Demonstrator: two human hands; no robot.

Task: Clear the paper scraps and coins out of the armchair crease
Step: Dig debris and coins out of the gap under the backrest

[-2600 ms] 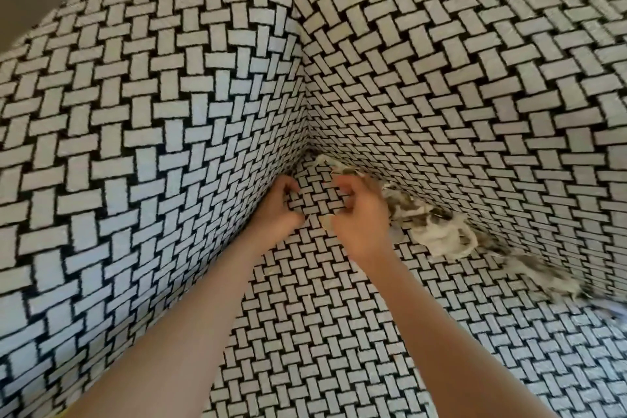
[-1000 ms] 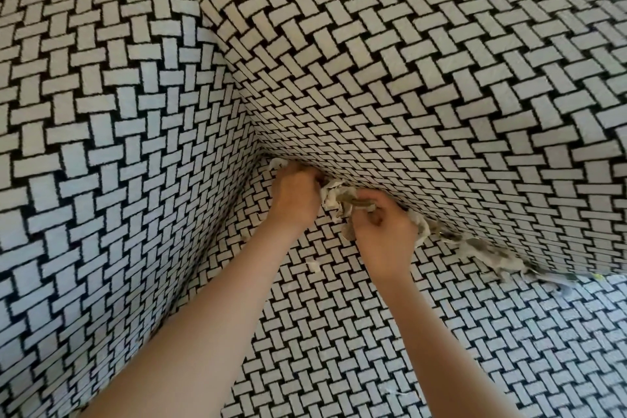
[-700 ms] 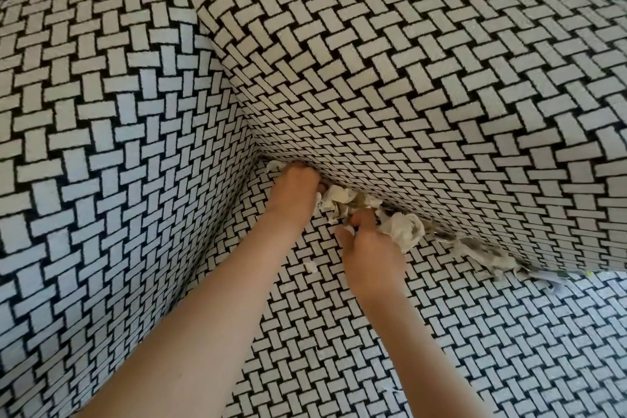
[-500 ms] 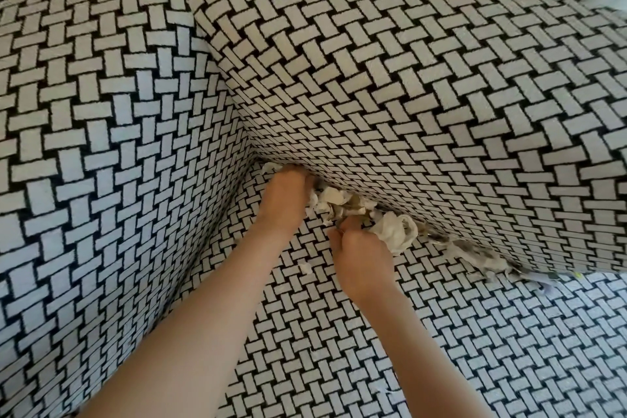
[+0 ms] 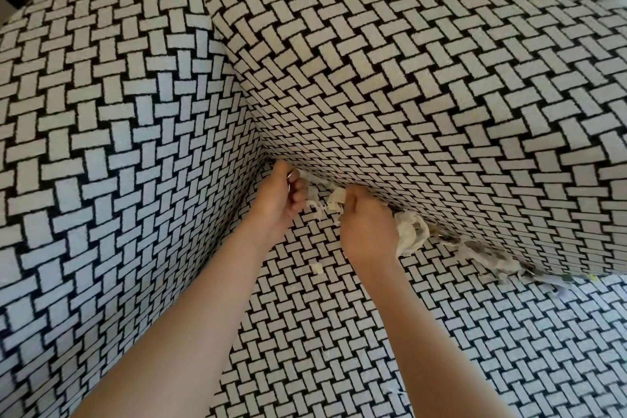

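The armchair [image 5: 407,85] is covered in black-and-white basket-weave fabric. Torn paper scraps [image 5: 485,253] line the crease between seat and backrest, running to the right. My right hand [image 5: 368,229] is closed on a wad of crumpled paper scraps [image 5: 410,234] at the crease. My left hand [image 5: 280,200] is curled shut near the corner of the crease, with a shiny coin [image 5: 290,181] showing between its fingers. Loose shreds [image 5: 322,210] hang between the two hands. A small scrap [image 5: 317,268] lies on the seat.
The armrest wall [image 5: 112,146] rises on the left and the backrest bulges over the crease. The seat cushion [image 5: 441,349] stretches toward me. A tiny paper fleck [image 5: 395,402] lies on the seat near the front.
My left hand has pulled back out of the crease corner with a coin in its fingers. My right hand has gathered more paper and shifted slightly right along the crease.
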